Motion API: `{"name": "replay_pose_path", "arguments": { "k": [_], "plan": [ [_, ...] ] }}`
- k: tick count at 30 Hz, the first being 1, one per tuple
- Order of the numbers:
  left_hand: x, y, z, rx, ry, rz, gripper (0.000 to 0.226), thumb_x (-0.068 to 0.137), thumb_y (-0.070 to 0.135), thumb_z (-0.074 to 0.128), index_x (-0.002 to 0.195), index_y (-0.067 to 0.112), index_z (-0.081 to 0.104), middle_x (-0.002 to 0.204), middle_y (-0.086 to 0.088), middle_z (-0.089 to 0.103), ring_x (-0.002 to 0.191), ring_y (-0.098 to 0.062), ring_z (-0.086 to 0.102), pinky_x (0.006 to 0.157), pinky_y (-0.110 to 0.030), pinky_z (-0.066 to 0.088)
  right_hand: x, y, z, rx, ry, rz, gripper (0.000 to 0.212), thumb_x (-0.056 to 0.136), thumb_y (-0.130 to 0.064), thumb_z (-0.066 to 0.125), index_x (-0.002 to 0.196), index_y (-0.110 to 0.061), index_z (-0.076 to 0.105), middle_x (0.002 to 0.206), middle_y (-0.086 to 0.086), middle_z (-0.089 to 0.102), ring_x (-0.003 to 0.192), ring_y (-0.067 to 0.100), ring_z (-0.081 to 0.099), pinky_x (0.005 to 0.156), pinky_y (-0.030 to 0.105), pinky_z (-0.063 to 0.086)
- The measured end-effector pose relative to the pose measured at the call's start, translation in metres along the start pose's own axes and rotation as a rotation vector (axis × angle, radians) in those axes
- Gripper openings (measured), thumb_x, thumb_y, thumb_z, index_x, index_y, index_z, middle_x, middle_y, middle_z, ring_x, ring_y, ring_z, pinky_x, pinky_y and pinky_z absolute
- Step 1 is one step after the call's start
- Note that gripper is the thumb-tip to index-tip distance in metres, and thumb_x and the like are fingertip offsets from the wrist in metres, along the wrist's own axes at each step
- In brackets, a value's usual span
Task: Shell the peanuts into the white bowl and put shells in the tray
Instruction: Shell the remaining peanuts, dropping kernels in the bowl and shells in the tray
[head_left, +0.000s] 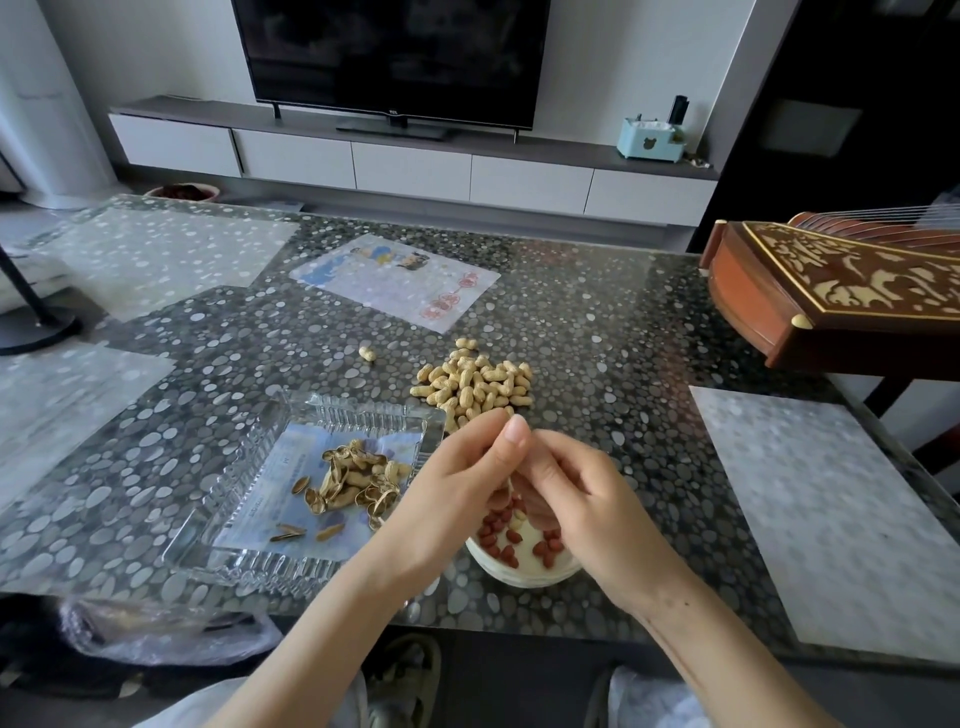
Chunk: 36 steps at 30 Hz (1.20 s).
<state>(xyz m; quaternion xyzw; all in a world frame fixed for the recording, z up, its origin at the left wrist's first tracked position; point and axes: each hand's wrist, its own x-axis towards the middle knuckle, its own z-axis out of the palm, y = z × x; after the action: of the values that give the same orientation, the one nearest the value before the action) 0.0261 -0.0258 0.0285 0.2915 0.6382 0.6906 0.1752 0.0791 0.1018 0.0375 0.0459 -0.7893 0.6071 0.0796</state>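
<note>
My left hand (457, 483) and my right hand (576, 488) meet above the white bowl (524, 574), both pinching one peanut that is mostly hidden between the fingers. Several red-skinned kernels (501, 530) lie in the bowl, partly covered by my hands. Left of the bowl stands a clear glass tray (244, 457) holding a heap of empty shells (353, 480). A pile of unshelled peanuts (475, 384) lies on the table just beyond my hands. One stray peanut (367, 353) lies apart to the left of the pile.
The pebble-patterned glass table (597, 322) carries a printed sheet (400, 280) at the far middle and a pale mat (826, 514) on the right. A wooden zither (831, 291) overhangs the right edge. A plastic bag (171, 631) lies below the table's near edge.
</note>
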Motion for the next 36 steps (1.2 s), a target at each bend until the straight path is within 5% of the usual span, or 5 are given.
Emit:
{"name": "replay_pose_path", "arguments": {
  "k": [5,12,22,32,36],
  "plan": [
    [0.005,0.004,0.005,-0.280,-0.006,-0.154,0.035,0.089,0.041,0.046,0.062,0.020,0.050,0.060,0.007,0.044,0.056,-0.006,0.039,0.060,-0.025,0.031,0.002,0.001,-0.001,-0.080,0.024,-0.084,0.036,0.099,-0.034,0.038,0.080,-0.013,0.060,0.070,-0.003,0.061,0.068,0.010,0.058,0.063,0.025,0.050],
    [0.007,0.001,0.025,0.237,0.218,0.045,0.048,0.101,0.034,0.032,0.082,-0.005,0.053,0.074,-0.024,0.054,0.065,-0.020,0.046,0.064,-0.047,0.041,0.001,0.009,0.007,-0.079,0.255,-0.110,0.036,0.101,-0.019,0.039,0.071,-0.016,0.057,0.060,-0.011,0.055,0.056,0.000,0.050,0.053,0.013,0.039],
    [0.011,-0.003,0.021,0.430,0.216,0.004,0.038,0.101,0.028,0.035,0.067,0.010,0.041,0.057,0.004,0.036,0.050,-0.007,0.030,0.050,-0.023,0.028,0.003,0.007,0.002,-0.016,0.307,0.180,0.049,0.101,-0.032,0.039,0.065,0.000,0.049,0.052,0.006,0.045,0.055,0.011,0.045,0.052,0.022,0.040],
    [0.016,-0.011,0.015,0.147,0.189,-0.177,0.036,0.100,0.032,0.039,0.068,0.016,0.046,0.057,0.010,0.044,0.058,-0.011,0.042,0.063,-0.031,0.038,0.009,0.011,-0.011,0.717,0.214,0.653,0.041,0.100,-0.025,0.040,0.061,-0.013,0.042,0.048,-0.003,0.030,0.038,0.007,0.024,0.035,0.018,0.018],
    [0.019,-0.012,0.010,0.373,0.214,-0.095,0.038,0.099,0.031,0.039,0.066,0.014,0.042,0.057,0.006,0.039,0.053,-0.007,0.034,0.057,-0.025,0.032,0.009,0.014,-0.022,0.457,0.263,0.568,0.039,0.099,-0.024,0.041,0.062,-0.012,0.047,0.048,-0.004,0.034,0.038,0.007,0.026,0.036,0.018,0.019]
  ]
}}
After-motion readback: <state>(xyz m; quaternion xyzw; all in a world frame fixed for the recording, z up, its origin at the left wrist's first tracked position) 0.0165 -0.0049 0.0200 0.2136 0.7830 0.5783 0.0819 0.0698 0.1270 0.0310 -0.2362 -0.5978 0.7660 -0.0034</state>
